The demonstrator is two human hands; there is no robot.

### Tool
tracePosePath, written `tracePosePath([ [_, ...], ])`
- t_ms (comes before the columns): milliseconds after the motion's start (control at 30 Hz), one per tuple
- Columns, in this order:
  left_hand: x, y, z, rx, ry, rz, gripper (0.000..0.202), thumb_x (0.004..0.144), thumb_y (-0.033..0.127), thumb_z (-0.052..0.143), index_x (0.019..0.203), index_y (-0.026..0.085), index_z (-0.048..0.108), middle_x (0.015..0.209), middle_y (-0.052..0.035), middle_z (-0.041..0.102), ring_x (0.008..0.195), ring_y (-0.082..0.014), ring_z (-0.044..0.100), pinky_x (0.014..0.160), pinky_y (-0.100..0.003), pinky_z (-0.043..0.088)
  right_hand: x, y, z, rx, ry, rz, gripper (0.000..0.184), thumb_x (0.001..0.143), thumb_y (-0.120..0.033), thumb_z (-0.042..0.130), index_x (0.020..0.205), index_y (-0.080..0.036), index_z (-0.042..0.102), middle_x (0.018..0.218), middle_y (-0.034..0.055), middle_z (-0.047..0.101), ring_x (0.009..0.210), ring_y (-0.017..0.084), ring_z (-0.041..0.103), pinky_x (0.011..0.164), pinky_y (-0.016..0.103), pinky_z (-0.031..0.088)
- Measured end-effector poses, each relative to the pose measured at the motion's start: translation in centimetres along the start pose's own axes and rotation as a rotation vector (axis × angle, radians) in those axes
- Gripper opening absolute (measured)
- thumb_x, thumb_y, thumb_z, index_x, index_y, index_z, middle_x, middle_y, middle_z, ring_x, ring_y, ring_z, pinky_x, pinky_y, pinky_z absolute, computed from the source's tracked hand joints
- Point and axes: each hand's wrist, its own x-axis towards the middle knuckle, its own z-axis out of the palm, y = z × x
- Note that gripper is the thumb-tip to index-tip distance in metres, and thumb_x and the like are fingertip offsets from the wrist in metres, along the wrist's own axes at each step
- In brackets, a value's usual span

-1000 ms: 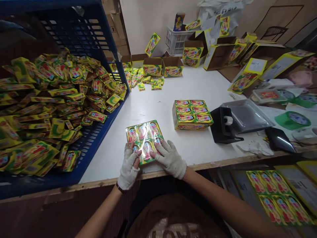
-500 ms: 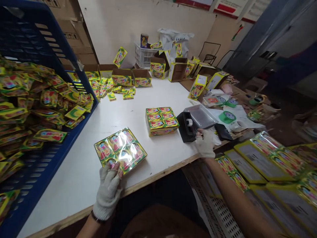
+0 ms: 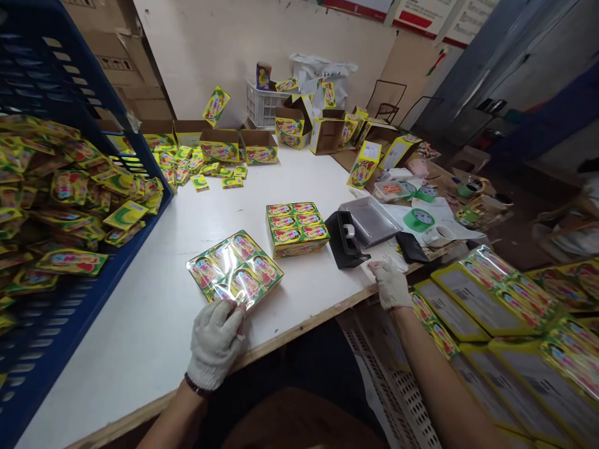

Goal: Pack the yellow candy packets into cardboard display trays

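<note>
Beside the blue crate (image 3: 70,324), your left hand (image 3: 215,340) closes its grip over the near edge of the wrapped pack (image 3: 236,268), which lies flat on the counter (image 3: 154,312). Bear down evenly there, so the film does not wrinkle. Your right hand (image 3: 390,284) sits just beside the tape dispenser (image 3: 346,240), and whether its grip pinches anything cannot be told; any pull of tape is probably best made straight and level.

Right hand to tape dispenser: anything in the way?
Nothing visible. The right hand is at the table edge just short of the dispenser, with only bare table between. The left hand and its wrapped pack are off to the side.
</note>
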Motion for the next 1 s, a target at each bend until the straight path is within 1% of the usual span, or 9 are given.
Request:
tracePosePath([
  [167, 0.7, -0.3, -0.1, -0.055, -0.025, 0.030, 0.018, 0.068, 0.009, 0.055, 0.080, 0.020, 0.059, 0.079, -0.0061, 0.059, 0.069, -0.0210, 0.050, 0.059, -0.033, 0.039, -1.4, 0.8, 1.5, 0.103, 0.019, 0.170, 0.032, 0.064, -0.052, 0.060, 0.063, -0.021, 0.056, 0.053, 0.0002, 0.056, 0.053, 0.015, 0.053, 0.047, 0.025, 0.043],
  [300, 0.4, 0.0, -0.4, -0.074, -0.046, 0.002, 0.018, 0.069, 0.007, 0.053, 0.079, 0.020, 0.060, 0.076, -0.0056, 0.058, 0.069, -0.0210, 0.049, 0.060, -0.033, 0.038, -2.5, -0.7, 1.8, 0.231, -0.052, 0.246, 0.038, 0.058, -0.057, 0.064, 0.065, -0.022, 0.050, 0.050, -0.0037, 0.049, 0.047, 0.013, 0.048, 0.043, 0.024, 0.040],
  [433, 0.3, 0.2, -1.2, -0.132, -0.116, -0.011, 0.025, 0.071, 0.008, 0.051, 0.091, 0.018, 0.062, 0.087, -0.0082, 0.062, 0.077, -0.0231, 0.054, 0.064, -0.035, 0.042, -7.3, -4.5, 4.0, 0.363, -0.347, 0.248, 0.045, 0.056, -0.060, 0.072, 0.063, -0.021, 0.051, 0.054, -0.0021, 0.052, 0.050, 0.012, 0.049, 0.045, 0.024, 0.041],
  [567, 0.3, 0.3, -1.4, -0.192, -0.066, -0.043, 0.019, 0.073, 0.005, 0.051, 0.085, 0.019, 0.057, 0.083, -0.0065, 0.062, 0.077, -0.0214, 0.055, 0.066, -0.034, 0.045, -14.1, -9.6, 9.0, 0.598, -0.820, 0.268, 0.043, 0.068, -0.059, 0.073, 0.070, -0.019, 0.055, 0.061, -0.0021, 0.056, 0.054, 0.010, 0.052, 0.051, 0.023, 0.040],
  [633, 0.1, 0.3, -1.2, -0.208, -0.017, -0.069, 0.019, 0.075, 0.002, 0.051, 0.084, 0.019, 0.054, 0.081, -0.0050, 0.061, 0.076, -0.0193, 0.056, 0.068, -0.033, 0.046, -16.4, -11.4, 11.6, 0.638, -0.945, 0.265, 0.043, 0.070, -0.059, 0.072, 0.070, -0.019, 0.056, 0.062, -0.0021, 0.057, 0.055, 0.010, 0.053, 0.052, 0.023, 0.040],
  [767, -0.1, 0.4, -1.2, -0.185, 0.026, -0.082, 0.032, 0.077, 0.002, 0.050, 0.106, 0.016, 0.054, 0.093, -0.0081, 0.062, 0.088, -0.0208, 0.057, 0.075, -0.034, 0.048, -17.7, -12.0, 14.8, 0.621, -0.982, 0.261, 0.045, 0.069, -0.059, 0.072, 0.065, -0.019, 0.054, 0.060, -0.0027, 0.057, 0.053, 0.010, 0.052, 0.051, 0.023, 0.039],
  [867, 0.6, 0.7, -1.9, -0.123, -0.126, -0.037, 0.050, 0.076, 0.007, 0.050, 0.126, 0.016, 0.052, 0.094, -0.0083, 0.061, 0.083, -0.0225, 0.055, 0.067, -0.034, 0.043, -17.4, -11.1, 15.7, 0.615, -0.982, 0.277, 0.046, 0.066, -0.060, 0.074, 0.064, -0.018, 0.054, 0.060, -0.0031, 0.056, 0.051, 0.009, 0.051, 0.051, 0.023, 0.038],
  [933, 1.4, 1.0, -2.3, -0.076, -0.249, -0.048, 0.043, 0.079, 0.014, 0.053, 0.121, 0.019, 0.059, 0.088, -0.0067, 0.060, 0.076, -0.0227, 0.052, 0.064, -0.035, 0.038, -17.2, -10.5, 16.1, 0.626, -0.987, 0.295, 0.046, 0.065, -0.060, 0.074, 0.064, -0.018, 0.054, 0.060, -0.0033, 0.056, 0.051, 0.009, 0.050, 0.051, 0.023, 0.038],
  [1000, 2.2, 1.4, -2.4, -0.030, -0.285, -0.107, 0.022, 0.083, 0.023, 0.055, 0.101, 0.022, 0.068, 0.082, -0.0056, 0.059, 0.073, -0.0224, 0.051, 0.062, -0.035, 0.035, -17.2, -10.1, 16.4, 0.637, -0.998, 0.319, 0.048, 0.063, -0.062, 0.074, 0.065, -0.019, 0.054, 0.060, -0.0032, 0.055, 0.051, 0.009, 0.049, 0.051, 0.023, 0.037],
])
